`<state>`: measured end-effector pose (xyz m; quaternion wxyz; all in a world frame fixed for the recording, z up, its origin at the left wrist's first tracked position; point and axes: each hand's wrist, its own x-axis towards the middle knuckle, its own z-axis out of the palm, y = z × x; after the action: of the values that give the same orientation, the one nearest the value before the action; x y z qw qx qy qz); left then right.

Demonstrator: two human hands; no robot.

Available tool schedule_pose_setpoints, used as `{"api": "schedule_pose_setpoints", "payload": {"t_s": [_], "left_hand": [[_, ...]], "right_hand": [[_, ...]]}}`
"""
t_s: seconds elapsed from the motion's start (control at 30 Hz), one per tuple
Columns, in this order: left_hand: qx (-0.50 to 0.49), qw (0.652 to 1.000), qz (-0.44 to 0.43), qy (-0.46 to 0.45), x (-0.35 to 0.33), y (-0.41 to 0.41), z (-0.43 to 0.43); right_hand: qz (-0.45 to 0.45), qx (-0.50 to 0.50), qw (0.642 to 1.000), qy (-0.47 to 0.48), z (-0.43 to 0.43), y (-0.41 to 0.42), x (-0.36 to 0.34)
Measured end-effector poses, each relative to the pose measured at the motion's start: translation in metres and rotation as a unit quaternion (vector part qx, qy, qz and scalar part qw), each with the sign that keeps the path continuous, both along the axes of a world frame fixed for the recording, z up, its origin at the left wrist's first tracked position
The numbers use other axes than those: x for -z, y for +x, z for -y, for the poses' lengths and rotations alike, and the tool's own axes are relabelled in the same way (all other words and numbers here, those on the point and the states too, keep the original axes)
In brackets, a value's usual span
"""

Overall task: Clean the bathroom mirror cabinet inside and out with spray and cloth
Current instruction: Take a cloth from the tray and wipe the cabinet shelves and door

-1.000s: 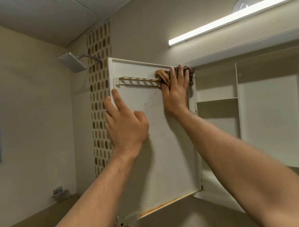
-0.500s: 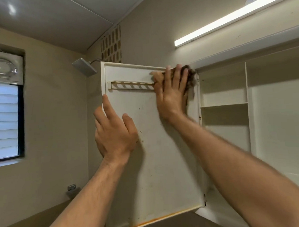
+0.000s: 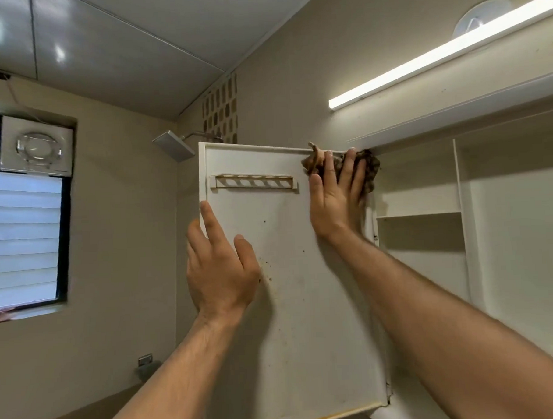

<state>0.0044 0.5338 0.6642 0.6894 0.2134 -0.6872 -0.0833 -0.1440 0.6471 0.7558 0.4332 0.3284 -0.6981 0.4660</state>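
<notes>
The cloth sits bunched at the top right corner of the open door, hard by the hinge side, and it has slid there from the end of the rack where it sat a second ago. The right hand presses it flat against the panel, fingers long and close together, palm down, no pinch at all; a brown corner of the fabric pokes up over the door's top edge. A clear strip of bare panel now shows between that hand and the rack, where half a second back the two were touching.

The left hand steadies the door at its free edge, fingers spread, thumb laid on the inner face, the other fingertips at or round the edge; it holds much the same grip as before. Brown specks dot the panel just right of that thumb, and an orange stain runs along the bottom edge.

To the right, the cabinet stands open with bare white shelves. The view has tipped up and left: more ceiling, the whole fan above the window, the shower head just beyond the door's top left corner, the lamp above.
</notes>
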Motion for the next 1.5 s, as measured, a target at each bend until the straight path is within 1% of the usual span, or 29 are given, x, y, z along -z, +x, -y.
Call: {"api": "schedule_pose_setpoints", "payload": {"t_s": [0.1, 0.23, 0.27, 0.3, 0.37, 0.4, 0.43, 0.5, 0.53, 0.57, 0.6, 0.63, 0.7, 0.73, 0.8, 0.83, 0.87, 0.93, 0.97, 1.0, 1.07, 1.17, 1.27, 1.3, 1.33, 1.37, 1.43, 1.47, 1.5], "left_hand": [[0.023, 1.0, 0.001, 0.006, -0.001, 0.003, 0.0], [0.058, 0.998, 0.001, 0.002, 0.0, 0.007, -0.001], [0.069, 0.998, -0.001, 0.002, 0.001, 0.008, -0.001], [0.08, 0.997, -0.006, 0.001, 0.001, 0.008, 0.0], [0.099, 0.995, -0.013, -0.001, 0.002, 0.01, 0.003], [0.109, 0.994, -0.017, -0.004, 0.002, 0.011, 0.003], [0.116, 0.993, -0.019, -0.008, 0.002, 0.012, 0.004], [0.125, 0.992, -0.023, -0.013, 0.002, 0.012, 0.005], [0.131, 0.991, -0.025, -0.013, 0.002, 0.012, 0.005], [0.137, 0.99, -0.025, -0.014, 0.003, 0.012, 0.006], [0.145, 0.989, -0.024, -0.014, 0.004, 0.012, 0.008], [0.152, 0.988, -0.023, -0.012, 0.006, 0.012, 0.009], [0.165, 0.986, -0.011, 0.0, 0.012, 0.014, 0.014], [0.171, 0.985, -0.005, 0.001, 0.014, 0.015, 0.014], [0.185, 0.983, -0.005, 0.001, 0.02, 0.017, 0.014], [0.196, 0.981, -0.008, 0.004, 0.021, 0.019, 0.014], [0.208, 0.978, -0.012, 0.009, 0.02, 0.019, 0.012], [0.221, 0.975, -0.025, 0.009, 0.019, 0.022, 0.011], [0.225, 0.974, -0.034, 0.004, 0.018, 0.022, 0.009], [0.23, 0.972, -0.044, -0.002, 0.017, 0.023, 0.008], [0.245, 0.967, -0.071, -0.007, 0.017, 0.025, 0.008], [0.278, 0.955, -0.102, 0.004, 0.019, 0.026, 0.009], [0.267, 0.959, -0.088, 0.016, 0.023, 0.026, 0.012], [0.254, 0.964, -0.079, 0.021, 0.023, 0.026, 0.012], [0.245, 0.967, -0.07, 0.024, 0.024, 0.025, 0.011], [0.239, 0.969, -0.064, 0.025, 0.025, 0.025, 0.009], [0.235, 0.97, -0.058, 0.024, 0.027, 0.025, 0.006], [0.233, 0.97, -0.057, 0.024, 0.027, 0.025, 0.005], [0.231, 0.971, -0.055, 0.022, 0.026, 0.025, 0.004]], "right_hand": [[-0.021, 0.01, 1.0, 0.018, 0.018, 0.02, 0.02], [0.003, 0.026, 0.999, 0.041, 0.037, 0.043, 0.104], [-0.02, 0.019, 0.997, 0.072, 0.042, 0.05, 0.117], [-0.074, 0.011, 0.99, 0.122, 0.044, 0.053, 0.125], [-0.208, 0.005, 0.956, 0.205, 0.039, 0.047, 0.123], [-0.239, 0.016, 0.947, 0.215, 0.036, 0.042, 0.115], [-0.229, 0.03, 0.952, 0.2, 0.035, 0.041, 0.105], [-0.121, 0.061, 0.981, 0.14, 0.044, 0.048, 0.089], [-0.088, 0.072, 0.985, 0.128, 0.054, 0.056, 0.085], [-0.1, 0.078, 0.982, 0.141, 0.064, 0.065, 0.086], [-0.154, 0.072, 0.971, 0.171, 0.071, 0.071, 0.089], [-0.231, 0.053, 0.949, 0.206, 0.074, 0.072, 0.092], [-0.362, 0.024, 0.895, 0.259, 0.068, 0.064, 0.095], [-0.399, 0.023, 0.874, 0.277, 0.061, 0.057, 0.095], [-0.424, 0.024, 0.859, 0.286, 0.052, 0.045, 0.096], [-0.417, 0.033, 0.866, 0.272, 0.049, 0.041, 0.095], [-0.39, 0.051, 0.885, 0.247, 0.048, 0.04, 0.091], [-0.292, 0.073, 0.936, 0.183, 0.056, 0.048, 0.08], [-0.259, 0.074, 0.949, 0.163, 0.064, 0.057, 0.074], [-0.256, 0.072, 0.95, 0.162, 0.073, 0.067, 0.07], [-0.31, 0.059, 0.93, 0.189, 0.085, 0.081, 0.068], [-0.376, 0.024, 0.897, 0.232, 0.078, 0.069, 0.071], [-0.454, 0.013, 0.849, 0.271, 0.05, 0.038, 0.077], [-0.469, 0.012, 0.839, 0.274, 0.038, 0.027, 0.08], [-0.462, 0.013, 0.847, 0.264, 0.027, 0.016, 0.083], [-0.422, 0.015, 0.875, 0.237, 0.02, 0.009, 0.086], [-0.256, 0.028, 0.957, 0.135, 0.019, 0.01, 0.089], [-0.168, 0.035, 0.982, 0.083, 0.028, 0.019, 0.089], [-0.111, 0.041, 0.992, 0.053, 0.037, 0.03, 0.092]]}}
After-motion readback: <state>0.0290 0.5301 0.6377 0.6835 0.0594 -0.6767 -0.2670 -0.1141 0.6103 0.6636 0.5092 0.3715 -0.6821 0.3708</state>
